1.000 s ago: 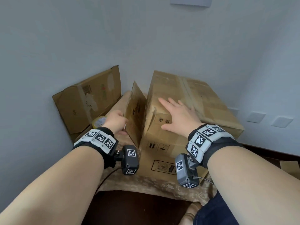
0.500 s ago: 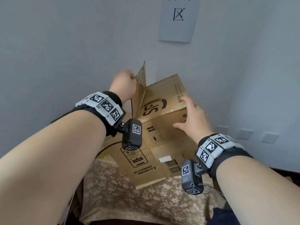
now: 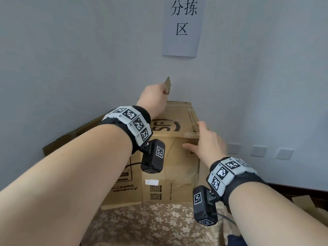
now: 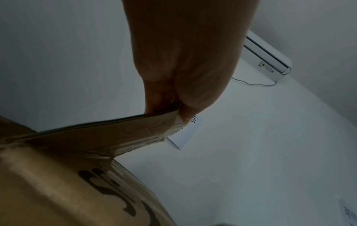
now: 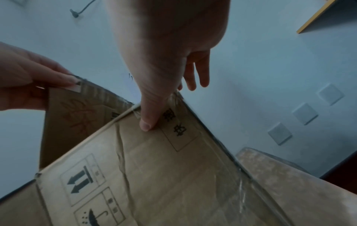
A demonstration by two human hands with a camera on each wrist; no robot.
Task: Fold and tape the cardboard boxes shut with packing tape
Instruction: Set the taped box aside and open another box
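Observation:
A brown cardboard box (image 3: 170,174) stands tipped up on a floral-covered surface, printed sides toward me. My left hand (image 3: 154,98) is raised at its top far edge and pinches the corner of an upright flap (image 3: 167,84) (image 4: 119,131) between thumb and fingers. My right hand (image 3: 205,141) rests on the box's upper right corner, thumb (image 5: 148,120) pressed flat on the near face (image 5: 154,175), fingers straight over the edge. No tape roll is in view.
A white wall with a paper sign (image 3: 182,27) rises just behind the box. Another flattened cardboard piece (image 3: 74,137) leans at the left. Wall sockets (image 3: 259,150) sit at the right. The floral cloth (image 3: 150,226) covers the near surface.
The box has been tipped up from lying flat beside another box to standing on end. My left hand has risen with the flap; my right hand moved to the upper right corner.

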